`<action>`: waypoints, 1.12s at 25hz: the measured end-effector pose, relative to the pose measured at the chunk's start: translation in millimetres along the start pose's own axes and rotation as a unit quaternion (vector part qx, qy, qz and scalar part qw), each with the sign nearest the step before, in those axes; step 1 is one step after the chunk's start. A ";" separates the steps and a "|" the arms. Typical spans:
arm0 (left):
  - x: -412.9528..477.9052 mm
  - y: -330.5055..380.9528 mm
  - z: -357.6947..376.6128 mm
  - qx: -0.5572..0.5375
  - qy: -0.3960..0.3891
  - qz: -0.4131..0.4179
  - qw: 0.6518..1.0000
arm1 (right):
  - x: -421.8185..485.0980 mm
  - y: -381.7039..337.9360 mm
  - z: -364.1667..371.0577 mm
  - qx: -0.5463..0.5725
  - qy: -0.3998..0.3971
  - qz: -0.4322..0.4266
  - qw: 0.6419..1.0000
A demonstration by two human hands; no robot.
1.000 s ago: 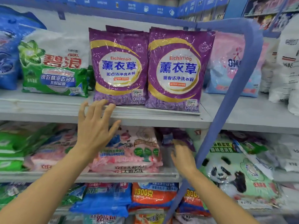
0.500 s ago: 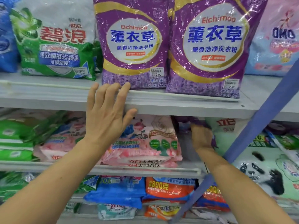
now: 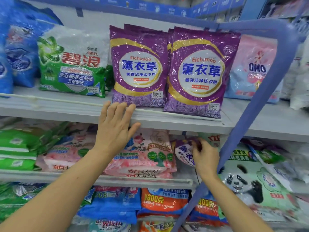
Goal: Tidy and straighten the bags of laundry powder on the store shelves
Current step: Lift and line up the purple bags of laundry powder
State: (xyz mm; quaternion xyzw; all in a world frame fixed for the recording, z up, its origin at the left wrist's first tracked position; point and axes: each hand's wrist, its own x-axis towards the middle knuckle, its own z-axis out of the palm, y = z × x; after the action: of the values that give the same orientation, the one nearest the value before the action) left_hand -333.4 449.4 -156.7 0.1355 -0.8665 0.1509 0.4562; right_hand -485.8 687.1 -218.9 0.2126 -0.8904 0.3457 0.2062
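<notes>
Two purple bags of laundry powder stand upright side by side on the upper shelf (image 3: 66,113), the left one (image 3: 138,67) and the right one (image 3: 199,72). My left hand (image 3: 115,126) rests flat with straight fingers on the shelf's front edge, just below the left purple bag. On the middle shelf my right hand (image 3: 205,156) grips a third purple bag (image 3: 184,151), which is crumpled and tilted beside a pink rose-printed bag (image 3: 147,154). Most of that third bag is hidden behind my hand.
A green and white bag (image 3: 71,64) and blue bags (image 3: 20,52) stand to the left on the upper shelf, a pink and blue bag (image 3: 254,67) to the right. A blue metal bar (image 3: 260,104) slants down in front. Panda-printed bag (image 3: 250,185) lies lower right; orange bags (image 3: 163,201) below.
My right hand has drawn the crumpled purple bag forward out of the middle shelf, so its white label now shows. My left hand has stayed on the upper shelf edge.
</notes>
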 end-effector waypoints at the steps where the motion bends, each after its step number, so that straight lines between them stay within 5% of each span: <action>1: 0.3 0.2 -2.0 -0.005 -0.005 -0.002 1.000 | -3.8 -2.6 -13.6 0.013 0.007 -0.015 1.000; 7: 3.0 11.7 -24.0 -0.062 -0.029 -0.038 0.997 | 1.7 -65.3 -121.1 0.150 -0.036 -0.161 0.975; 10: 0.2 35.5 -57.9 -0.213 0.002 -0.090 0.973 | 11.9 -101.7 -159.5 0.150 -0.099 -0.236 0.955; 11: -0.5 45.3 -76.1 -0.340 -0.029 -0.112 0.933 | 15.2 -111.6 -168.6 0.143 -0.103 -0.250 0.952; 13: 0.5 62.6 -113.7 -0.602 -0.167 -0.144 0.768 | 22.5 -129.8 -183.5 0.130 -0.115 -0.289 0.941; 15: 1.3 73.1 -135.1 -0.712 -0.294 -0.158 0.618 | 29.4 -148.2 -198.0 0.112 -0.132 -0.329 0.928; 16: 1.1 74.5 -139.7 -0.728 -0.322 -0.156 0.585 | 32.9 -157.0 -206.0 0.102 -0.138 -0.351 0.921; 23: 9.0 66.9 -144.0 -0.713 -0.294 -0.198 0.605 | 68.1 -209.0 -251.8 0.070 -0.132 -0.392 0.908; 28: 22.6 56.3 -144.8 -0.745 -0.257 -0.264 0.556 | 77.8 -199.4 -287.8 0.073 -0.183 -0.279 0.940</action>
State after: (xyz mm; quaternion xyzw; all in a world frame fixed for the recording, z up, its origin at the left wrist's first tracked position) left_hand -258.2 554.7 -67.8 0.0028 -0.6756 -0.7171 0.1713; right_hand -382.6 737.3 120.9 0.5267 -0.7898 0.2938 0.1115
